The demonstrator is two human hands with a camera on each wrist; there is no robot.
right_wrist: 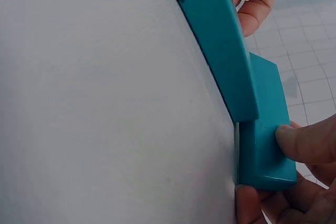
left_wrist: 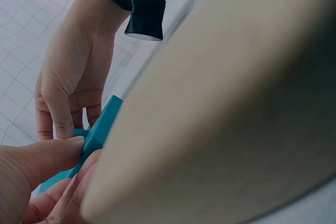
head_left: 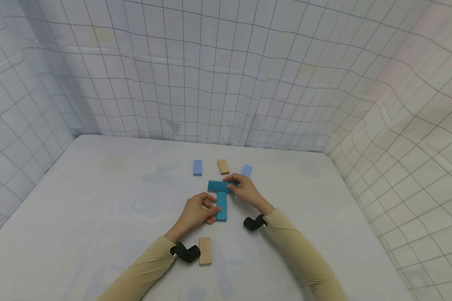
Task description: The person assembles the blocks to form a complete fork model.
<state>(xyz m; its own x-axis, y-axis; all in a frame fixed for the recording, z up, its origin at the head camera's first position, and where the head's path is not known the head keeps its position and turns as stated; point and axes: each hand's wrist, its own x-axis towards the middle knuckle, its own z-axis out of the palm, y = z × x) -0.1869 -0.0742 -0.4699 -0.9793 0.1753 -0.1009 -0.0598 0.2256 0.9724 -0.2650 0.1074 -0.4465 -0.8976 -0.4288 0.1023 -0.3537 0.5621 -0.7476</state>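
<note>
Pinching grips on both sides: the left hand (head_left: 196, 212) holds the upright teal block (head_left: 221, 205) by its long edges, and the right hand (head_left: 245, 190) grips the crosswise teal block (head_left: 219, 186) at its end. Both lie flat on the tabletop (head_left: 98, 200), touching in a T. They look rigid, light and smooth, best held by the side edges.

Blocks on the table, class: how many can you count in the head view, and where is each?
6. Two teal blocks form a T: the crossbar under the right hand, the stem by the left hand. Behind: blue block, tan block, pale blue block. Near the left wrist: light wood block.
</note>
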